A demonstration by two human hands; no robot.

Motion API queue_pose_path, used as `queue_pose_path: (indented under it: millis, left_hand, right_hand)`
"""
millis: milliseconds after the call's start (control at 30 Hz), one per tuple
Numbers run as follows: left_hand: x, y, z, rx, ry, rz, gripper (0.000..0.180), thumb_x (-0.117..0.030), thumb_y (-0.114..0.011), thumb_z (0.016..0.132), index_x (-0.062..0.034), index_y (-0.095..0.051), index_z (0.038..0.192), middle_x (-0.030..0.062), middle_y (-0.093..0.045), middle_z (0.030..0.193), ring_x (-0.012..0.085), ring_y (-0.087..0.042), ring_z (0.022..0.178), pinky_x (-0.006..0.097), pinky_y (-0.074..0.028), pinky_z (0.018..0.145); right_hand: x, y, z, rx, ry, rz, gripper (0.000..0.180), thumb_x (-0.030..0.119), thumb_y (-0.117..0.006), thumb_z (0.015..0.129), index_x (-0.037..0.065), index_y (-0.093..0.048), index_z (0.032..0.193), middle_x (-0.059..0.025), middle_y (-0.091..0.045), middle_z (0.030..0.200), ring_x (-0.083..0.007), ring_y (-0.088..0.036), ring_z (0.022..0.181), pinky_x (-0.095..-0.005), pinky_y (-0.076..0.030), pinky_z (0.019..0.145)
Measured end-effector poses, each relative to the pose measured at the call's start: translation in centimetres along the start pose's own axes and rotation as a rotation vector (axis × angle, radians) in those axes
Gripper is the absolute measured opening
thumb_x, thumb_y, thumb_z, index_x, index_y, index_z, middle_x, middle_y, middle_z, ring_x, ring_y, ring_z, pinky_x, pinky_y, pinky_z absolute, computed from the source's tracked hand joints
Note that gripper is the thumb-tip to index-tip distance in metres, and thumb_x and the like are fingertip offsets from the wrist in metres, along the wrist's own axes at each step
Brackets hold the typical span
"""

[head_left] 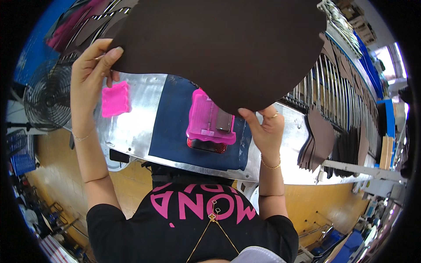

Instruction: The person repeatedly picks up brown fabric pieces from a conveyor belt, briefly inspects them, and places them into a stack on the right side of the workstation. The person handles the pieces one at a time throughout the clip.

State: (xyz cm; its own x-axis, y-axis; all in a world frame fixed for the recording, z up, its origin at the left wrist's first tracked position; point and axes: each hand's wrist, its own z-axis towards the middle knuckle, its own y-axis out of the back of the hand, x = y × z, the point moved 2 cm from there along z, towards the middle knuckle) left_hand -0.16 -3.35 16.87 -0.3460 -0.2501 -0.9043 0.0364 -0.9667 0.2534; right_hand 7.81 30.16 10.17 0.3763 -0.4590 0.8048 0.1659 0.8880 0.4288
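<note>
**Dark sheet held up over the metal surface**

Nearest, the right hand (266, 131) has its grip pinched on the lower edge of a large dark brown sheet (219, 48). The left hand (90, 79) grips the sheet's left edge, thumb on top. Under the sheet, on the metal surface (136, 118), a pink block tool (209, 125) rests on a navy mat (175, 127). Left of the mat lies a pink pad (115, 100)

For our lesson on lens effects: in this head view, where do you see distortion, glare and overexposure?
Head view: fisheye bending curves the metal table edge and the rack at right toward the black rim; glare streaks the bare metal beside the pink block; the window at upper right is blown out; the dark sheet, held by the left hand and right hand, shows almost no texture.
</note>
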Motion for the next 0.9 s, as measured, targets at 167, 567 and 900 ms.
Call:
queue_pose_path:
  millis: [167,567,900]
  left_hand:
    - [0.0,2.2,-1.7,0.020,-0.015,0.094,0.020,-0.011,-0.064,0.088,0.0001,-0.063,0.105,-0.0004,-0.061,0.075,0.0046,-0.057,0.058,0.017,-0.041,0.049]
    - [1.9,-9.3,-3.1,0.482,-0.204,0.398,0.009,-0.007,-0.066,0.079,-0.0011,-0.061,0.083,0.0088,-0.059,0.076,0.0242,-0.061,0.060,0.033,-0.047,0.053]
    - [-0.9,-19.9,-2.3,0.822,-0.621,0.316,0.006,-0.015,-0.066,0.078,-0.0090,-0.066,0.079,0.0049,-0.059,0.082,0.0254,-0.062,0.072,0.036,-0.051,0.062]
  right_hand:
    - [0.4,-1.6,0.3,0.024,0.074,-0.115,0.013,0.004,-0.076,0.070,0.003,-0.071,0.082,-0.0105,-0.069,0.083,-0.0251,-0.061,0.077,-0.0300,-0.046,0.074]
    - [-4.5,6.3,-8.4,-0.058,-0.174,-0.421,0.017,0.003,-0.074,0.075,0.004,-0.071,0.092,-0.0079,-0.069,0.085,-0.0210,-0.062,0.081,-0.0304,-0.046,0.077]
    - [0.8,21.0,-15.2,-0.129,-0.644,-0.429,0.023,0.005,-0.072,0.078,-0.003,-0.066,0.098,-0.0046,-0.065,0.088,-0.0121,-0.055,0.081,-0.0256,-0.043,0.073]
